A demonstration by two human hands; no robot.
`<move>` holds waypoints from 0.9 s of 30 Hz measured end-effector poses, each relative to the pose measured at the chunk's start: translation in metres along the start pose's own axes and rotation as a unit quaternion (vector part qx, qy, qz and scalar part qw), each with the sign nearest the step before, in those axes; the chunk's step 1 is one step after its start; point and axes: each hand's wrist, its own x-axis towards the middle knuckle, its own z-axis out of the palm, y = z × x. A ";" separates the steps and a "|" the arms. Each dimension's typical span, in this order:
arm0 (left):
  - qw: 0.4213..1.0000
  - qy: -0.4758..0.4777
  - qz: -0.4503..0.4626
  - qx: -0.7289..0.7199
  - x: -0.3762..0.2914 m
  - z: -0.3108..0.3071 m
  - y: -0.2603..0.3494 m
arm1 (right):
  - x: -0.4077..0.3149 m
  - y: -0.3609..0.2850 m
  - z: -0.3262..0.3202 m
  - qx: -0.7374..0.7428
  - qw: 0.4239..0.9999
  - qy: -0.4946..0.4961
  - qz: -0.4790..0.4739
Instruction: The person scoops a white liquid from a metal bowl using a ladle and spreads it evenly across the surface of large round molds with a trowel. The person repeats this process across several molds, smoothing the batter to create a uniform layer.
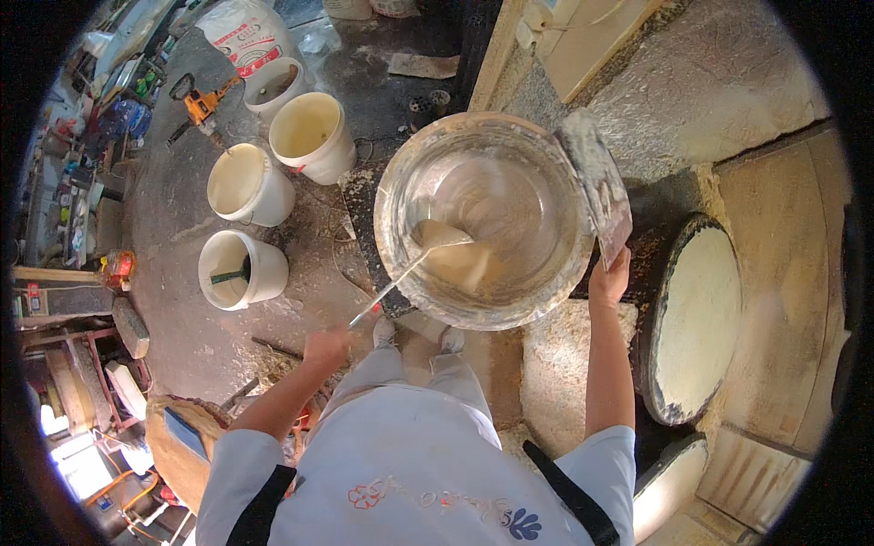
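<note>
In the head view a large round basin [392, 205] with a crusted rim stands before me, and a pale, wet-looking mixture [471, 269] lies in its lower part. My left hand [328, 349] is closed on the handle of a long metal ladle [403, 275], whose bowl rests in the basin at the mixture. At the basin's right side my right hand [610, 276] grips the lower end of a flat, plaster-crusted board [601, 188]. The board stands tilted along the rim; whether it touches the rim is hard to tell.
White buckets [271, 268] stand on the floor at the left, one with a green-handled tool inside. Beyond them lie an orange power tool [201, 106] and a white sack [239, 31]. A round pale slab [700, 321] with a dark edge is at the right. Cables cross the floor.
</note>
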 end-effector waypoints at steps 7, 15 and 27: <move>0.984 0.161 -0.070 -0.024 -0.016 0.001 0.027 | 0.094 -0.009 0.037 -0.112 0.958 -0.046 -0.259; 0.987 0.095 -0.128 0.013 0.007 0.029 0.051 | 0.108 -0.028 0.059 -0.173 0.914 -0.098 -0.353; 0.981 0.027 -0.156 -0.111 -0.009 0.035 0.071 | 0.105 -0.042 0.056 -0.198 0.896 -0.059 -0.393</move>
